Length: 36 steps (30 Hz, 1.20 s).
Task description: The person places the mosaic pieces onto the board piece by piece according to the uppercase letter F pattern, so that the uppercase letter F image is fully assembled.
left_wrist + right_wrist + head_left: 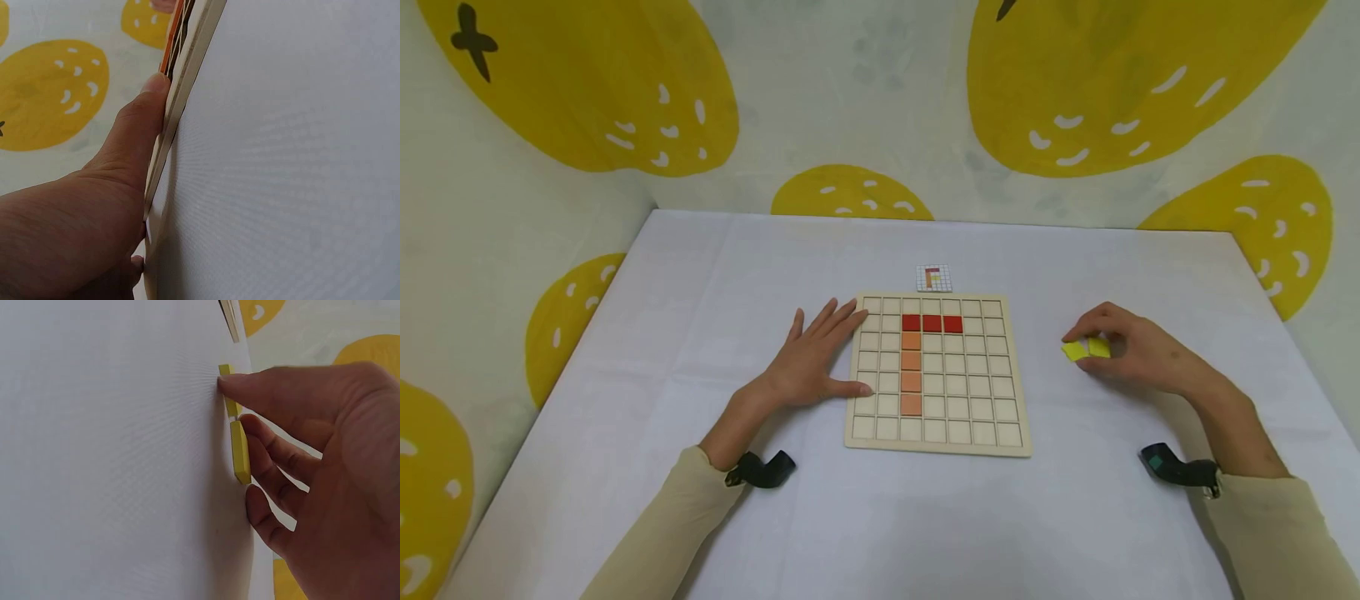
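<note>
In the head view my left hand [808,358] lies with fingers spread on the left edge of a wooden grid board [940,448]. Its thumb reaches onto the board's rim, which the left wrist view also shows. Three red tiles [932,323] make a row near the top of the grid. A column of several orange tiles [911,361] runs down from the leftmost red one. To the right of the board, my right hand [1138,350] pinches a yellow tile [1074,351] between thumb and index finger. A second yellow tile [240,453] sits beside it, under the curled fingers.
A small printed pattern card [934,277] lies just behind the board, with a coloured shape on a grid. White cloth [700,375] covers the table. Walls with yellow fruit prints [857,193] stand behind and to the sides.
</note>
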Each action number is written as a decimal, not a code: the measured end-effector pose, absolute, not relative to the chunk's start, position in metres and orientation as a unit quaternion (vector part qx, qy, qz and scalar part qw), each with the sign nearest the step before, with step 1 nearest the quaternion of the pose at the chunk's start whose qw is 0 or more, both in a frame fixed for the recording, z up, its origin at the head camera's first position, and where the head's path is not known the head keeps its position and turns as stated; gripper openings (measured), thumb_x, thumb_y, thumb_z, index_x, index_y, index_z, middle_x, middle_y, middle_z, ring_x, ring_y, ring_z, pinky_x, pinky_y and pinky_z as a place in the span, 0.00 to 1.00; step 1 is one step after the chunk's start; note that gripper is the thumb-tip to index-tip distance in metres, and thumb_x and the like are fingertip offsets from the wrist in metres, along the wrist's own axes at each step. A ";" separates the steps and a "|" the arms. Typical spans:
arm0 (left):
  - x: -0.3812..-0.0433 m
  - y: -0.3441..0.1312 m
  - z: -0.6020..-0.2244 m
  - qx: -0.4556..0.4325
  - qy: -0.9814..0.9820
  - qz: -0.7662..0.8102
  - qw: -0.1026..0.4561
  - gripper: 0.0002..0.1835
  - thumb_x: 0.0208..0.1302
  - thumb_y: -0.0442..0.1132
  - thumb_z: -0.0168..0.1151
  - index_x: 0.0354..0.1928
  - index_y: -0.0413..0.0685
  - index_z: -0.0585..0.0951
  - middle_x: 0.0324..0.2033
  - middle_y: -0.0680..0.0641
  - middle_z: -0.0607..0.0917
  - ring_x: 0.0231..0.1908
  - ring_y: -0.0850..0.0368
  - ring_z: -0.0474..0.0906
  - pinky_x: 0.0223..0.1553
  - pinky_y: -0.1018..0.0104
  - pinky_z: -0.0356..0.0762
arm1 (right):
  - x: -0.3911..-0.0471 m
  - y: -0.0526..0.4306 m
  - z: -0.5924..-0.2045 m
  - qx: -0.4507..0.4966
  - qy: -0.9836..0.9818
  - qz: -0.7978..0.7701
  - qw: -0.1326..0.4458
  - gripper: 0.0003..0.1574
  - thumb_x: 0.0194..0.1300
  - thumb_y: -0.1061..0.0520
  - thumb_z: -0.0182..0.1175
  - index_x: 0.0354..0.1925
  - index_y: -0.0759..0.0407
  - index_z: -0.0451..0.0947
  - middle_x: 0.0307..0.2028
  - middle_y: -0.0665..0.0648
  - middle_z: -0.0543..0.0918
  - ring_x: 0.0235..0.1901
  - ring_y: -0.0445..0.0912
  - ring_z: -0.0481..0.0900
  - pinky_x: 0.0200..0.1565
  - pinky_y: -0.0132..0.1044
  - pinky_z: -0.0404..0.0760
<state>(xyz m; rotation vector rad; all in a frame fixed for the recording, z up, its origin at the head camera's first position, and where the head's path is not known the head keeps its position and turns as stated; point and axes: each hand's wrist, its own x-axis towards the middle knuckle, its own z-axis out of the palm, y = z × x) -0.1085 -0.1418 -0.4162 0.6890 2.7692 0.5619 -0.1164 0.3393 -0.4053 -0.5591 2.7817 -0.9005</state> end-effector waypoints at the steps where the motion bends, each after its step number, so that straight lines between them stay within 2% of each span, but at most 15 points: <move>1: -0.108 -0.142 -0.416 0.235 0.946 0.192 0.116 0.62 0.56 0.69 0.73 0.84 0.57 0.51 0.85 0.50 0.48 0.85 0.45 0.36 0.79 0.28 0.29 | -0.117 0.339 -0.405 -0.181 0.934 -0.297 0.083 0.19 0.60 0.55 0.78 0.50 0.46 0.87 0.51 0.50 0.81 0.49 0.30 0.69 0.50 0.20 0.65; 6: -0.108 -0.142 -0.415 0.233 0.946 0.191 0.118 0.62 0.56 0.69 0.74 0.85 0.57 0.51 0.85 0.50 0.48 0.85 0.45 0.36 0.80 0.29 0.29 | -0.118 0.333 -0.403 -0.157 0.945 -0.274 0.084 0.19 0.61 0.52 0.77 0.50 0.50 0.87 0.50 0.52 0.83 0.47 0.33 0.70 0.50 0.24 0.68; 11: -0.108 -0.141 -0.414 0.233 0.946 0.194 0.119 0.62 0.56 0.69 0.74 0.85 0.57 0.51 0.85 0.50 0.48 0.85 0.45 0.36 0.80 0.29 0.29 | -0.120 0.328 -0.402 -0.169 0.949 -0.258 0.059 0.19 0.60 0.57 0.77 0.50 0.54 0.87 0.46 0.54 0.85 0.43 0.33 0.73 0.47 0.18 0.69; 19: -0.109 -0.141 -0.415 0.232 0.945 0.195 0.121 0.62 0.56 0.68 0.73 0.84 0.57 0.51 0.85 0.50 0.48 0.85 0.45 0.36 0.80 0.29 0.29 | -0.121 0.319 -0.397 -0.154 0.954 -0.250 0.060 0.20 0.63 0.56 0.75 0.53 0.58 0.86 0.45 0.57 0.86 0.44 0.48 0.77 0.44 0.17 0.71; 28: -0.109 -0.142 -0.416 0.232 0.945 0.197 0.121 0.62 0.56 0.69 0.74 0.84 0.57 0.51 0.85 0.50 0.48 0.85 0.45 0.36 0.79 0.28 0.29 | -0.124 0.306 -0.392 -0.146 0.949 -0.275 0.058 0.20 0.65 0.57 0.73 0.55 0.59 0.85 0.46 0.57 0.86 0.43 0.43 0.75 0.43 0.19 0.71; 36: -0.110 -0.142 -0.417 0.233 0.945 0.197 0.121 0.62 0.56 0.69 0.74 0.84 0.57 0.51 0.85 0.51 0.48 0.85 0.46 0.36 0.80 0.29 0.29 | -0.127 0.288 -0.395 -0.164 0.942 -0.291 0.034 0.19 0.65 0.62 0.72 0.54 0.62 0.85 0.44 0.58 0.86 0.40 0.39 0.75 0.42 0.20 0.73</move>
